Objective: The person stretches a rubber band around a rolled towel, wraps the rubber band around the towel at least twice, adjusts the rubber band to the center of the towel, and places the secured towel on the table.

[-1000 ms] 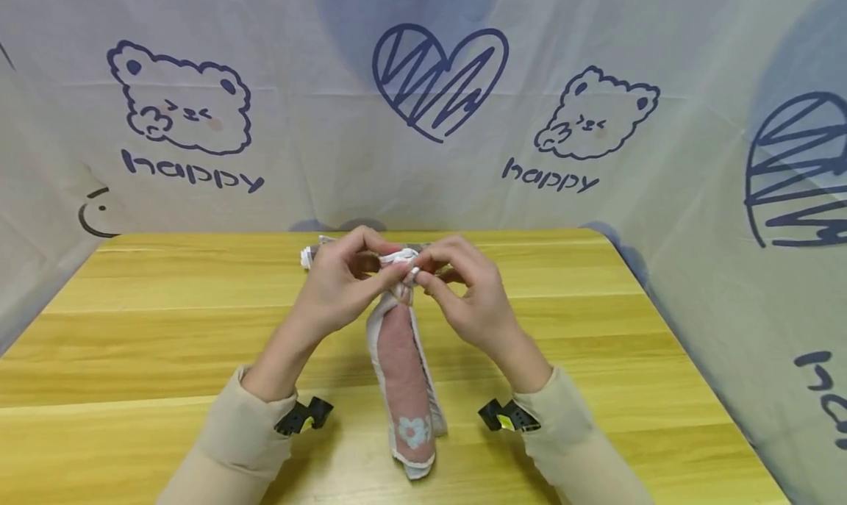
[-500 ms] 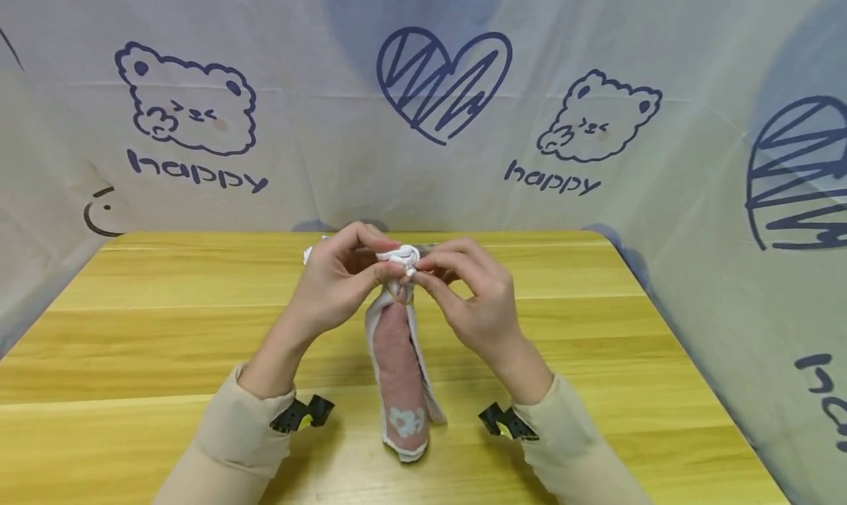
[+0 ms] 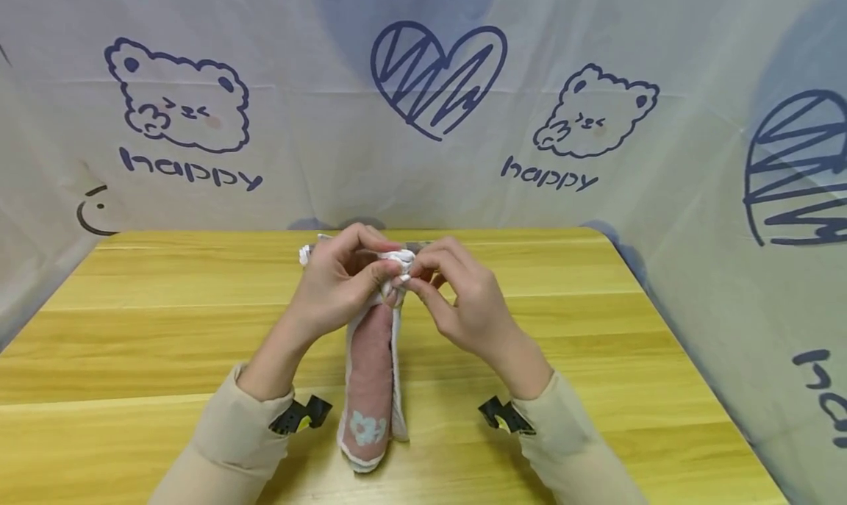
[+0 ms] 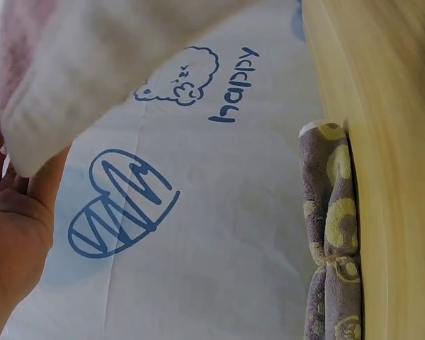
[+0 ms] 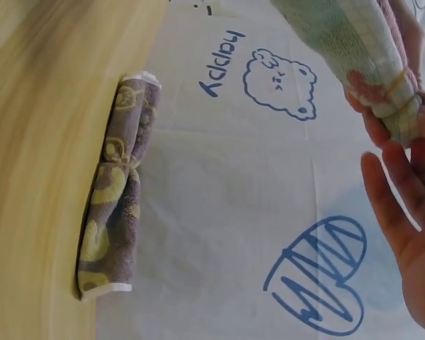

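Observation:
A pink towel with a white edge and a pale blue flower hangs as a long folded strip, its top bunched white between both hands. My left hand pinches that bunched end from the left with thumb and fingers. From the right, my right hand pinches the same end, fingertips beside the left thumb. In the right wrist view, the towel's pale green side shows, with a thin yellowish band around it near the fingers. The left wrist view shows the towel's white edge overlapping the left fingers.
A purple-grey and yellow towel roll, cinched at its middle, lies at the table's far edge behind the hands. A printed cloth with bears and hearts hangs behind the wooden table.
The hanging part of the pink towel has swung to the left. Both hands keep pinching its bunched end, and the right fingers have shifted slightly left.

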A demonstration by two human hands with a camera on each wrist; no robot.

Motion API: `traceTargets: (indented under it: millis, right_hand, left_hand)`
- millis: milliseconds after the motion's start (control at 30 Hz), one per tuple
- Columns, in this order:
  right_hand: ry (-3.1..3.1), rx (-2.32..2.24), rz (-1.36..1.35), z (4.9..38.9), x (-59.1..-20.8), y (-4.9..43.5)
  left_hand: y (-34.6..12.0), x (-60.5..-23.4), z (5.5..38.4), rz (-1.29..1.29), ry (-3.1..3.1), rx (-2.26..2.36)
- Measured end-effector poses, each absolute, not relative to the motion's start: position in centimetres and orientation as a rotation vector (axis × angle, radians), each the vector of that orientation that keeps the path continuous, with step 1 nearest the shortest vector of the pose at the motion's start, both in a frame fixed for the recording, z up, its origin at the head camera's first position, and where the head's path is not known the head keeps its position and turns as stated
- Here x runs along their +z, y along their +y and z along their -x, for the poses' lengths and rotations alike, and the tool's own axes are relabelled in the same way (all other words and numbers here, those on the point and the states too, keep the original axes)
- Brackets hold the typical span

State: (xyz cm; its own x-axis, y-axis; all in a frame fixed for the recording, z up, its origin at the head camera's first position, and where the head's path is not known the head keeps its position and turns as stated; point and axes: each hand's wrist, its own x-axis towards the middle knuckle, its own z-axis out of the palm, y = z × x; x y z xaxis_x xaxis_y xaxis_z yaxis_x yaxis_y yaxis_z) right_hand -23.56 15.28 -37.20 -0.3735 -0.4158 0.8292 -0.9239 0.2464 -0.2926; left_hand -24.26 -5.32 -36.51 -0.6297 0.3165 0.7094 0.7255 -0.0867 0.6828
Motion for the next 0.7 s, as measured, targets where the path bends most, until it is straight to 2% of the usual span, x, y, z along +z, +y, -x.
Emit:
traceTargets:
  millis: [400,700]
  right_hand:
    - [-1.813,1.082,-1.146,23.8,-36.97,15.42]
    - [-1.725,0.912,-1.126,23.84,-37.4,14.93]
  left_hand:
    - [-5.97,-36.29,24.22,1.131,-1.881,-1.74]
    - [-5.41,-36.43,24.07,1.154,-1.824,-1.928]
